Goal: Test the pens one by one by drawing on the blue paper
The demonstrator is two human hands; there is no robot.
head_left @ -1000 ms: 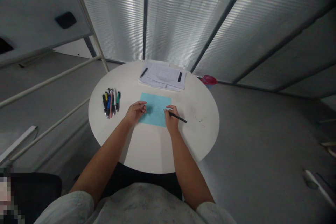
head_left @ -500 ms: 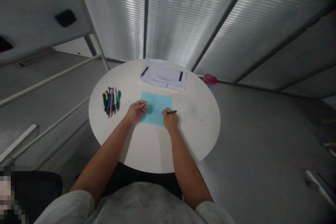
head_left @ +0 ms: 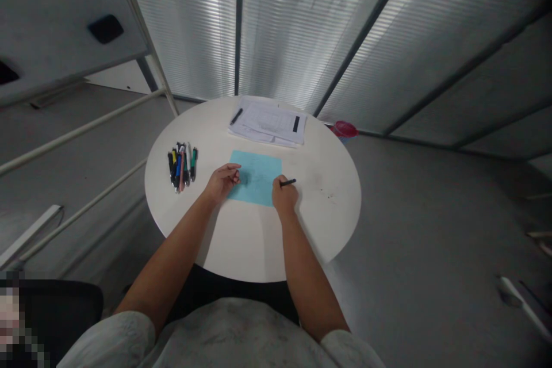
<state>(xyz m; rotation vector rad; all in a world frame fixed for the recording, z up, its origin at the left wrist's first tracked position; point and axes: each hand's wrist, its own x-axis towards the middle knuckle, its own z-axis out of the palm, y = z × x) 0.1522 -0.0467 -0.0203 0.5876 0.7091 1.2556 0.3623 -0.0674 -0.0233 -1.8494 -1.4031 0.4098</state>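
Note:
A light blue sheet of paper [head_left: 259, 175] lies on the round white table [head_left: 245, 241] in front of me, with faint marks on it that are too small to read. At the sheet's left edge rests my left hand [head_left: 222, 182], its index finger stretched out and the others loosely bent, holding nothing that shows. My right hand [head_left: 284, 196] is closed around a black pen [head_left: 288, 182] at the sheet's right edge. The pen's rear end points to the right; its tip is hidden by the fingers.
Several pens [head_left: 181, 167] lie bunched on the table's left side. A stack of white papers [head_left: 267, 121] sits at the back, with another black pen [head_left: 237, 116] on it. A pink basin [head_left: 345, 129] stands on the floor beyond the table. A black chair back [head_left: 64, 316] is at lower left.
My right hand has shifted a little to the right with the pen, from over the blue sheet to its right edge. The left hand stays in place.

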